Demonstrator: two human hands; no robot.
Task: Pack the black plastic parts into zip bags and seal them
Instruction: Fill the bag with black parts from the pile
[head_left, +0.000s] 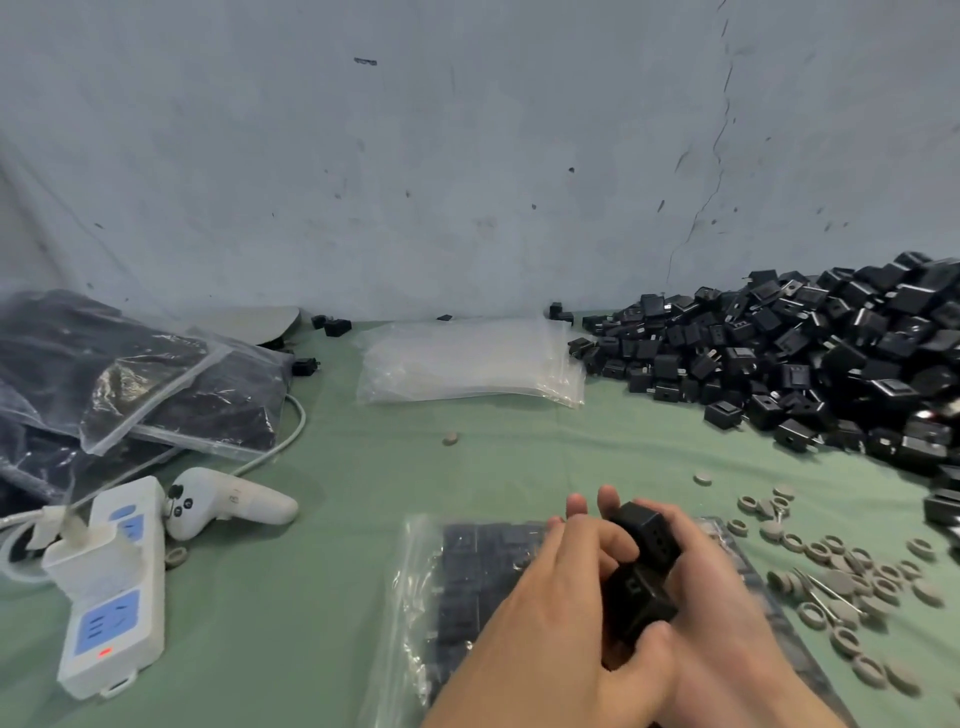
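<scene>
Black plastic parts (831, 358) lie in a large loose heap on the right rear of the bench (363, 493), against the wall (467, 156). A few strays sit along the foot of the wall.

We hold a short stack of parts (636, 566) between both bare hands, low and right of centre. Left grip (561, 587): fingers curled over the top of the stack, thumb tucked in below, closed on it. Right grip (711, 587): wrapped around the stack from the right side, also closed on it; slightly blurred, so we cannot make out its individual fingers.

Directly beneath the hands lies a zip bag (467, 571), flat on the bench, with rows of dark parts visible through the plastic. We cannot tell whether its mouth is sealed.

A pile of empty bags (467, 364) lies at centre rear, just left of the heap. Filled bags (130, 374) are stacked at the left.

Grey rings (857, 571) are scattered to the right of the hands. At the near left are a white power strip (114, 587) with a plug seated in it and a white controller (228, 501) just beside it.
</scene>
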